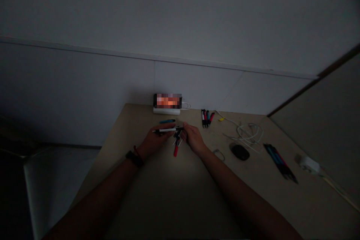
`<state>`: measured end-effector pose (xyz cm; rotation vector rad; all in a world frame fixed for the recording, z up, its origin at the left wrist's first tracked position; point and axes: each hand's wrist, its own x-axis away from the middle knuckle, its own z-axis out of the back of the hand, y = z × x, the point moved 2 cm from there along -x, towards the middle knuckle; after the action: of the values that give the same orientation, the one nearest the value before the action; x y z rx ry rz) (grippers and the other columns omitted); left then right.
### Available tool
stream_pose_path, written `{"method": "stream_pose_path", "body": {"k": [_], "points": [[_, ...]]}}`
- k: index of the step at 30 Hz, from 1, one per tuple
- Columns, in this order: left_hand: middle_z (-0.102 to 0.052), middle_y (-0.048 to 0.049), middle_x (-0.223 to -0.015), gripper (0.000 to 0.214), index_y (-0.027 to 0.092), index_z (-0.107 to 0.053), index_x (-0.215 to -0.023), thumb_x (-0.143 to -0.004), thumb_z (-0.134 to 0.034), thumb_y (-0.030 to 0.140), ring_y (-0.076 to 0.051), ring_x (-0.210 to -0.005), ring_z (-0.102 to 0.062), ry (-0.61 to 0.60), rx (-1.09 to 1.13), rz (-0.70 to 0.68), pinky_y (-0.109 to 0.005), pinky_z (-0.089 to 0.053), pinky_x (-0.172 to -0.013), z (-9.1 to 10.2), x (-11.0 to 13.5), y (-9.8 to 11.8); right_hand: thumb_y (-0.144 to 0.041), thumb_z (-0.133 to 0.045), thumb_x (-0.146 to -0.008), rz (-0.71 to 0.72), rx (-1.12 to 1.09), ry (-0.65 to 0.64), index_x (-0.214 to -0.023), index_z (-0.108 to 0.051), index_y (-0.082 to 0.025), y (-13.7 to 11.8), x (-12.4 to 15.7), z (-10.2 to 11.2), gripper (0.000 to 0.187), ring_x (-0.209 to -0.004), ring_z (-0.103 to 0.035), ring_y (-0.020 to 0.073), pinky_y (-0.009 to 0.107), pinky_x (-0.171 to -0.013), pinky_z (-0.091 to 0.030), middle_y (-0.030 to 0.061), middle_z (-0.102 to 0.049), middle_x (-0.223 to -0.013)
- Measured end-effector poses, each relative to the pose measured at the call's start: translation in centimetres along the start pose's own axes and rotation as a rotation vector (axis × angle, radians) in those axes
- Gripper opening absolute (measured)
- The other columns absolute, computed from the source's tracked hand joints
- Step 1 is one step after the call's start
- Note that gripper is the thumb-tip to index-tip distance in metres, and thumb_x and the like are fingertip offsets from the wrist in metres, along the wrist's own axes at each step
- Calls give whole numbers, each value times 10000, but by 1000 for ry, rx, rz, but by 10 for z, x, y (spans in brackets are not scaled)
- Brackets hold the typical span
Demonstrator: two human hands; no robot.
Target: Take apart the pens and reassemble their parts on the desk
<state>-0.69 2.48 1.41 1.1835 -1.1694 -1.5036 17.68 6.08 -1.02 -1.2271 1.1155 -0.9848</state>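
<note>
A white pen with black ends (168, 130) lies level across both hands above the table. My left hand (157, 137) is closed around its left part, fingers along the barrel. My right hand (192, 137) pinches its black right end between thumb and fingers. Just below the pen, partly hidden by my right hand, are several small dark and white pen parts (177, 135) and a red pen piece (176, 151). A blue pen piece (167, 121) rests on the table behind my left hand.
A lit phone (168, 101) leans at the wall on a white block (166, 111). Several pens (207, 118) lie right of it. Farther right are a coiled white cable (249, 133), a black mouse (240, 152), more pens (279, 162) and a white plug (309, 165).
</note>
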Motion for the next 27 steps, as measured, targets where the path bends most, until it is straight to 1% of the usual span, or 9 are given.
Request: {"method": "stream_pose_path", "body": {"k": [2, 5, 7, 12, 15, 18, 22, 25, 27], "points": [[-764, -105, -1115, 363, 215, -762, -1161, -851, -716, 399, -184, -765, -674, -4, -2, -20, -315, -536, -674, 0, 0, 0, -751, -552, -867, 1, 9, -11, -521, -447, -226, -1, 1, 0, 638, -423, -357, 112, 281, -445, -251, -36, -423, -434], [-770, -103, -1102, 290, 215, -794, -1066, -836, -732, 381, -214, -858, -692, 19, -3, -68, -326, -545, -711, 0, 0, -1, -759, -542, -867, 6, 31, -21, -515, -468, -221, -4, 2, 0, 647, -429, -354, 111, 282, -455, -258, -32, -434, -440], [-779, -98, -1057, 284, 211, -801, -1048, -824, -745, 378, -216, -875, -694, 30, -7, -69, -325, -545, -730, 0, 0, -1, -764, -541, -863, 9, 45, -27, -507, -476, -218, -5, 2, 0, 655, -435, -353, 109, 282, -465, -265, -32, -434, -447], [-781, -76, -893, 320, 188, -810, -1023, -798, -758, 408, -177, -718, -655, 89, -14, 4, -287, -517, -645, 1, 0, 2, -767, -560, -850, 15, -4, -50, -522, -479, -215, -7, 4, -4, 647, -453, -368, 108, 274, -485, -283, -35, -449, -476], [-737, -41, -730, 368, 167, -810, -1022, -788, -759, 447, -150, -616, -595, 112, -10, 60, -264, -475, -581, 0, 1, 4, -772, -556, -849, 22, -31, -58, -539, -471, -219, -7, 5, -7, 639, -456, -382, 112, 275, -490, -302, -36, -449, -484], [-677, -10, -626, 396, 156, -811, -982, -774, -759, 489, -137, -569, -557, 152, -8, 97, -245, -432, -535, -1, 2, 4, -772, -539, -860, 37, -6, -52, -549, -477, -222, -8, 6, -8, 635, -458, -394, 120, 279, -494, -314, -31, -460, -486], [-638, -3, -579, 372, 150, -801, -835, -772, -742, 511, -132, -540, -545, 197, -37, 117, -234, -391, -502, -1, 1, 0, -768, -516, -876, 63, 46, -67, -561, -505, -219, -8, 7, -8, 633, -475, -422, 128, 278, -508, -328, -20, -487, -492], [-628, -11, -564, 404, 141, -756, -703, -769, -734, 539, -130, -527, -546, 226, -36, 118, -233, -385, -499, 0, -1, -7, -771, -521, -870, 62, 65, -83, -573, -524, -220, -8, 8, -9, 626, -471, -424, 129, 276, -503, -330, -22, -486, -490], [-619, -11, -551, 429, 140, -725, -660, -764, -734, 556, -127, -521, -546, 244, -22, 116, -232, -387, -499, 1, -3, -10, -777, -536, -855, 52, 72, -98, -587, -531, -222, -9, 9, -10, 616, -464, -421, 129, 275, -491, -330, -26, -482, -490]]}}
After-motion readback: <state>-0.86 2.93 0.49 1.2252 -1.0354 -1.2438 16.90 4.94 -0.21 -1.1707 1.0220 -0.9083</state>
